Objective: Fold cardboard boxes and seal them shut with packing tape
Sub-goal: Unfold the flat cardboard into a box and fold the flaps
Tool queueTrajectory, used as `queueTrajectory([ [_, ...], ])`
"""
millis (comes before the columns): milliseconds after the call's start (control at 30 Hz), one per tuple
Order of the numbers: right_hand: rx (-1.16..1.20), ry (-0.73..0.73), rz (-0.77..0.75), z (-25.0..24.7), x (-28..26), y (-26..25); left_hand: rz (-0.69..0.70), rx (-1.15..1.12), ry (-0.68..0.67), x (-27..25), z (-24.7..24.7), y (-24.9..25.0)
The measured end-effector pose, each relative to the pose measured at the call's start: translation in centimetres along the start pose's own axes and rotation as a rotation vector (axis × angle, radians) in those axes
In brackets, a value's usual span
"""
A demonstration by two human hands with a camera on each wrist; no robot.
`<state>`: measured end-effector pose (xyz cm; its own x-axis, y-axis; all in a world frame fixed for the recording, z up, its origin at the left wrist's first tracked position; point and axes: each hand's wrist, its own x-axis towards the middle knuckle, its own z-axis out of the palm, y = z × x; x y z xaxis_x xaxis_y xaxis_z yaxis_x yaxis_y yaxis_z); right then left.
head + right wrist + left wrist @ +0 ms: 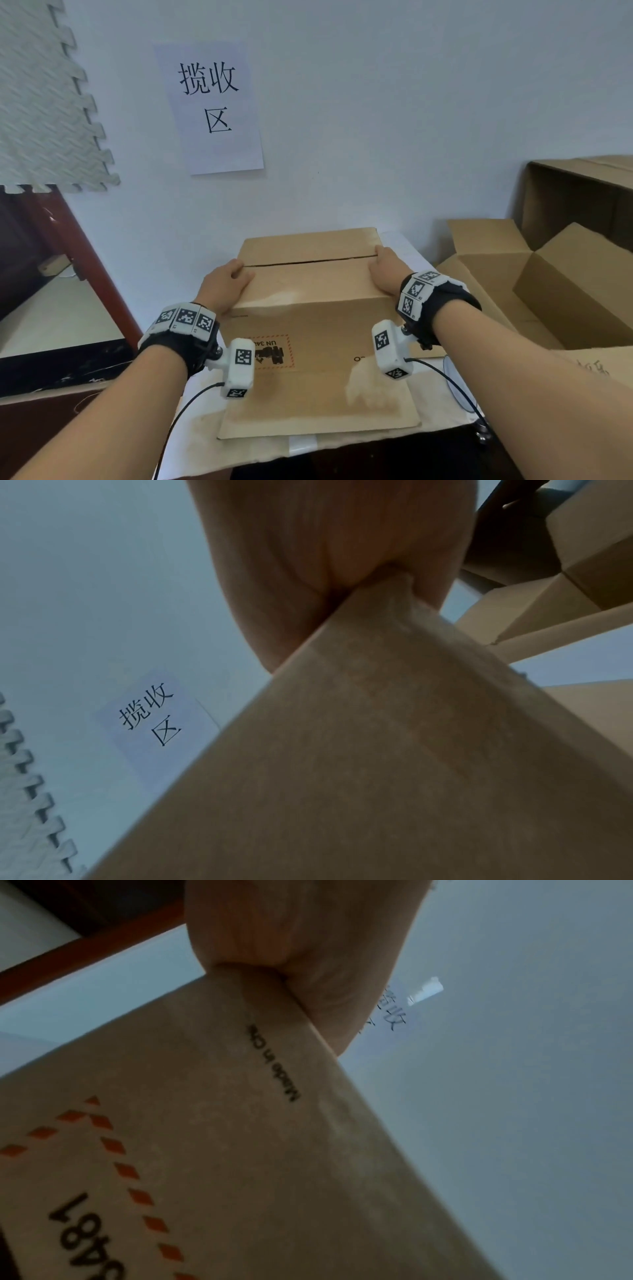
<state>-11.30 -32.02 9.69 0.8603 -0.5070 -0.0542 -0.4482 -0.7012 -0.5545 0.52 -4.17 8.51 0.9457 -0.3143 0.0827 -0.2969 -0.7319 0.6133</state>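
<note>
The left grip [224, 284] is seemingly curled over a top edge of the box [308, 291] stood on the worktop [435, 407], while the right grip [383, 274] is laid flat on its closed flaps [308, 246].
</note>
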Motion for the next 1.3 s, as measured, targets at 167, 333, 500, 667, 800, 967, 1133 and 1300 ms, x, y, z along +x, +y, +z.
queueTrajectory([
  [167,-0.008,0.017,0.007,0.5,0.2,-0.1,0.272,0.428,-0.07,0.3,0.3,2.2],
  [333,-0.043,0.02,0.011,0.6,0.3,0.1,0.371,0.611,-0.457,-1.8,0.7,5.8],
  [500,-0.033,0.047,-0.011,0.8,0.4,0.1,0.362,0.676,-0.466,-2.2,1.2,7.2],
  [667,-0.076,0.06,-0.03,1.0,0.2,0.2,0.316,0.593,-0.441,-3.0,1.3,7.4],
  [800,-0.132,0.08,0.009,1.0,0.2,-0.3,0.275,0.544,-0.438,-3.1,1.3,7.2],
  [967,-0.255,0.152,0.019,0.1,0.6,-1.6,0.274,0.537,-0.445,-3.2,1.2,7.3],
  [1133,-0.296,-0.044,-0.109,-1.6,1.1,-5.2,0.271,0.529,-0.439,-3.0,1.3,7.2],
  [1300,-0.252,-0.067,-0.139,-3.6,3.2,-7.4,0.262,0.532,-0.459,-2.6,1.3,6.8],
])
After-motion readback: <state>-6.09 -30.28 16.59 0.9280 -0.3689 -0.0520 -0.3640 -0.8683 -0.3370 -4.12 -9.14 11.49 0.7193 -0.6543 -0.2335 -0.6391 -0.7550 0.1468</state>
